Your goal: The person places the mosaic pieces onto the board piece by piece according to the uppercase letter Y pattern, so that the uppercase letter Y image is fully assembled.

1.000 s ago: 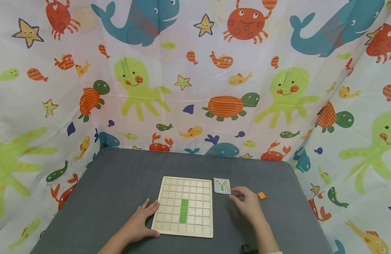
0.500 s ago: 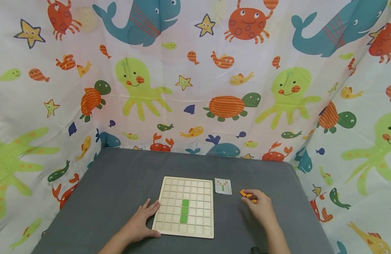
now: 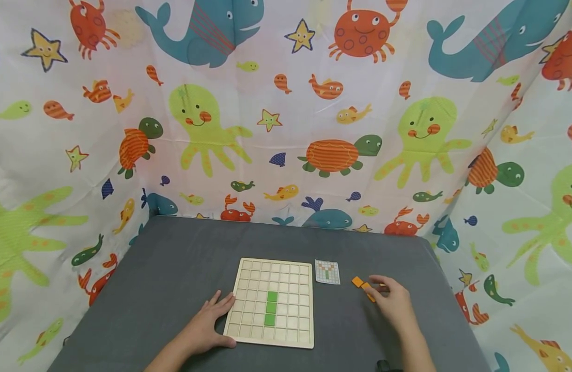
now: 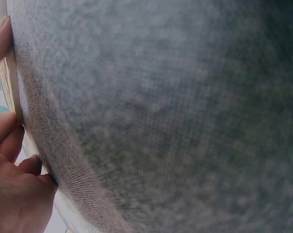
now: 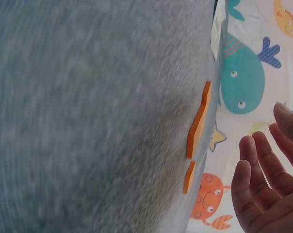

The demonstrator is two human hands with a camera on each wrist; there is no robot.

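A pale wooden grid board [image 3: 248, 276] lies on the grey table. Three green square tiles [image 3: 271, 307] form a short column in its cells. My left hand [image 3: 204, 323] rests against the board's left side, fingers and thumb spread along the edge; the left wrist view shows the fingertips [image 4: 6, 121] touching the rim. Several orange square tiles [image 3: 357, 281] lie loose to the right of the board. My right hand [image 3: 396, 299] is just over them, partly hiding some. In the right wrist view its fingers are loosely bent and hold nothing, apart from the orange tiles [image 5: 200, 126].
A small printed card [image 3: 327, 272] with a coloured grid pattern lies between the board and the orange tiles. Behind the grey table [image 3: 188, 243] hangs a curtain [image 3: 286, 170] printed with sea animals. A dark object [image 3: 383, 366] shows at the front edge, by the right forearm.
My right hand has moved right, from beside the card to over the orange tiles. Several orange tiles now lie there, where one showed earlier. The left hand stays on the board.
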